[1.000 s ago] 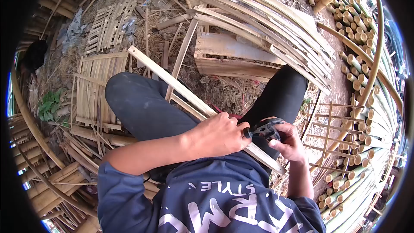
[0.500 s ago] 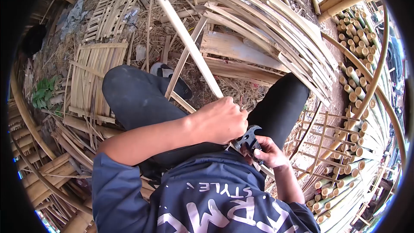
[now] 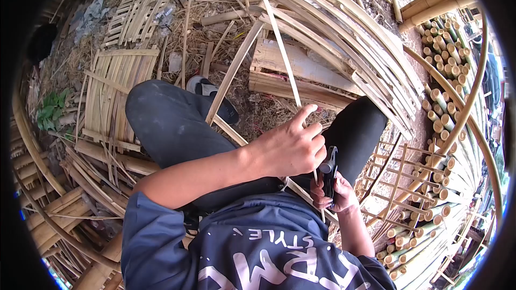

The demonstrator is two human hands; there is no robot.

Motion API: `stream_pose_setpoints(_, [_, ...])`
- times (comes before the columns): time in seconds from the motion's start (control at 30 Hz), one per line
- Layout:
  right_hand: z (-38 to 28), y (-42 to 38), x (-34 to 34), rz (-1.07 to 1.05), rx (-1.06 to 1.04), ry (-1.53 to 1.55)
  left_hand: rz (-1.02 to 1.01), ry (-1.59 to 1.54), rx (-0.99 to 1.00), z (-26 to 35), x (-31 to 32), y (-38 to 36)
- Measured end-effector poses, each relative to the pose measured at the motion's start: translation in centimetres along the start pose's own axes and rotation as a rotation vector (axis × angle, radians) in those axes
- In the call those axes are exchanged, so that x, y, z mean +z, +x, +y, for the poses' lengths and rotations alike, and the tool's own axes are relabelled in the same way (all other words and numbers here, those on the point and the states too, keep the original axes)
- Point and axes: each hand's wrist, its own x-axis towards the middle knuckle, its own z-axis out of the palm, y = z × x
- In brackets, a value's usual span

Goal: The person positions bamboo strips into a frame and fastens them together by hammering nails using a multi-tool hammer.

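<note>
My left hand (image 3: 293,147) is closed around a long, thin bamboo strip (image 3: 280,43), its index finger lying along it. The strip slants from the upper middle down past the hand towards my lap, narrow side showing. Just right of it, my right hand (image 3: 337,192) grips a black folding-type tool (image 3: 329,174) with a rounded metal head, held upright. The strip's lower end passes beside the right hand's fingers; whether they touch it cannot be told.
Long split bamboo slats (image 3: 344,37) lie stacked ahead, over a wooden board (image 3: 301,62). A slatted panel (image 3: 115,96) is on the left, a thin lattice (image 3: 400,174) on the right, beside piled bamboo poles (image 3: 443,113). My bent knees frame the work.
The strip has turned from its broad face to its narrow side, and its top has swung right. My left hand has shifted right with its index finger extended. The tool is now upright.
</note>
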Motion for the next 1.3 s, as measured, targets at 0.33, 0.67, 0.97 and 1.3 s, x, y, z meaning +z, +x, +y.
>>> stream_pose_setpoints(0.33, [0.2,0.2,-0.8,-0.052,0.013,0.108,0.005,-0.021,-0.028,-0.1,0.1,0.0])
stream_pose_setpoints(0.67, [-0.1,-0.2,-1.5,-0.109,0.006,0.181,0.372,-0.088,-0.096,-1.3,-0.5,0.8])
stream_pose_setpoints(0.97, [-0.5,-0.9,-2.5,-0.158,0.075,0.176,0.927,-0.129,-0.897,-14.8,-3.9,-3.5])
stream_pose_setpoints(1.3, [-1.3,-1.5,-2.5,-0.094,0.145,0.077,0.452,-0.132,-0.875,-16.4,-6.9,-6.3])
